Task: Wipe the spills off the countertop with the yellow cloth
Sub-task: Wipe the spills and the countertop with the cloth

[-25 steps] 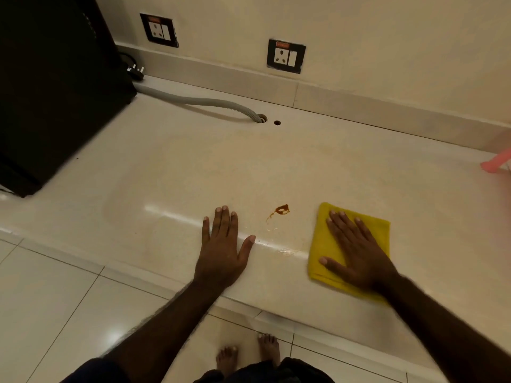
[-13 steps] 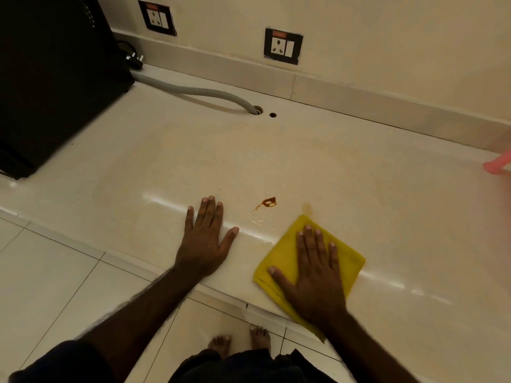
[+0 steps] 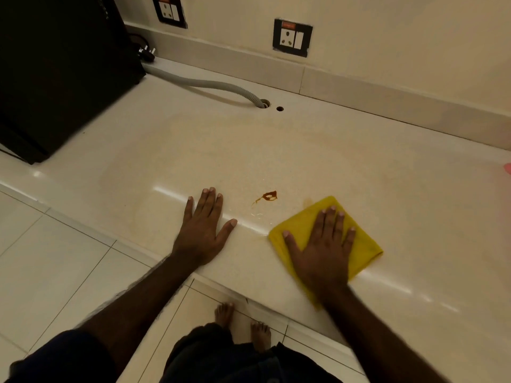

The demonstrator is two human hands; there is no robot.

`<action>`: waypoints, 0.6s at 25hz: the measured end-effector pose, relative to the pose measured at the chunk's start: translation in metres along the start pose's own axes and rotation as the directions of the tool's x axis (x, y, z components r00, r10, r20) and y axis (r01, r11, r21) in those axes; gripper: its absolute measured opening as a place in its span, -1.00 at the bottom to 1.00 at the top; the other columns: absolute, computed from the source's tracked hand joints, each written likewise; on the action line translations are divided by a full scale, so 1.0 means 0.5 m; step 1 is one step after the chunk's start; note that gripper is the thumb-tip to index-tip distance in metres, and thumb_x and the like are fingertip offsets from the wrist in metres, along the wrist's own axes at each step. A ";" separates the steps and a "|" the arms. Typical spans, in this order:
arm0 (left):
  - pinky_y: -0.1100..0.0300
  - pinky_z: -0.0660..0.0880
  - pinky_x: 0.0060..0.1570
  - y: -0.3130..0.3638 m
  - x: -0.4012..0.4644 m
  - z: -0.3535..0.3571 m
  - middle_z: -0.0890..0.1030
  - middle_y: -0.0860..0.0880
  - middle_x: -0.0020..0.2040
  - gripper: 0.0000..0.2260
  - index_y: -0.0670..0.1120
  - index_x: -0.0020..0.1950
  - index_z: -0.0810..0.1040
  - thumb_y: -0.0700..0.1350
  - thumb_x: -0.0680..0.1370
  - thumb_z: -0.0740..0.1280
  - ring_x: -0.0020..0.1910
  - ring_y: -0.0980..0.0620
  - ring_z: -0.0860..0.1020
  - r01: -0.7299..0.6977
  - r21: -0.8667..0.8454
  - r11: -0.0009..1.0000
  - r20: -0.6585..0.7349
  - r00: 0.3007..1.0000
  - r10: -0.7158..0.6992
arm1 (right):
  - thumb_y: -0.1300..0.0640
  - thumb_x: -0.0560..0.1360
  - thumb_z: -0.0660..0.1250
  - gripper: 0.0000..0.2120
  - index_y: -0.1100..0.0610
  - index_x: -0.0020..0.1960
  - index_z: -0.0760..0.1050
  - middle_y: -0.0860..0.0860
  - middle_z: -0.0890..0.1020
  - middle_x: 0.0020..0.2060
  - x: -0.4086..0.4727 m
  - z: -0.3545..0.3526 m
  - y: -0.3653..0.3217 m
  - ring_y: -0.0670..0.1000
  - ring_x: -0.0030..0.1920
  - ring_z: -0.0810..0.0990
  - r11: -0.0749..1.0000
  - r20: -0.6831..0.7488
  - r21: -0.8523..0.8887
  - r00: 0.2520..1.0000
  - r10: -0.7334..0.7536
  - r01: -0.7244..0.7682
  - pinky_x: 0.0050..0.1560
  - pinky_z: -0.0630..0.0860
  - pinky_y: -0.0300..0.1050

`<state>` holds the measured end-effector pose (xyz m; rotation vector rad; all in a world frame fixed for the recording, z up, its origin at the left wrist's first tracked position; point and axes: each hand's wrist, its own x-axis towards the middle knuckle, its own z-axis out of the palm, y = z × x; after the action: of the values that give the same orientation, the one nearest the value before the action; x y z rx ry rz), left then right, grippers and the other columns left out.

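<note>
A small brown spill (image 3: 268,196) lies on the cream countertop (image 3: 249,150), between my two hands. My right hand (image 3: 320,250) presses flat on the folded yellow cloth (image 3: 366,251), which sits near the counter's front edge, to the right of the spill and apart from it. A faint orange smear (image 3: 308,201) shows just beyond the cloth's far corner. My left hand (image 3: 201,230) rests flat on the counter left of the spill, fingers spread, holding nothing.
A large black appliance (image 3: 60,73) stands at the back left. A grey corrugated hose (image 3: 210,85) runs from it into a hole in the counter. Two wall sockets (image 3: 291,37) sit above the backsplash. A pink object (image 3: 507,168) shows at the right edge.
My right hand slid the cloth left and toward the front edge, then a little back to the right. The brown spill looks the same. My left hand stayed put.
</note>
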<state>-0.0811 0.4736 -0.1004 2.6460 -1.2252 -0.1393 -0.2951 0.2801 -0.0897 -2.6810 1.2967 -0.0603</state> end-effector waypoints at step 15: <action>-0.23 -0.11 0.67 -0.004 0.002 0.002 -0.09 -0.09 0.73 -0.27 -0.08 0.71 -0.09 0.35 0.66 -0.13 0.71 -0.01 -0.16 -0.001 -0.036 0.999 0.005 1.000 0.001 | -0.54 0.56 -0.14 0.02 0.17 0.75 -0.11 0.12 -0.11 0.76 0.113 -0.011 -0.038 0.16 0.76 -0.17 0.963 0.091 -0.065 0.963 -0.255 0.262 0.71 -0.14 0.33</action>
<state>-0.0791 0.4742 -0.1019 2.6165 -1.2139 -0.1664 -0.2458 0.2471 -0.0833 -2.8686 0.9368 0.0678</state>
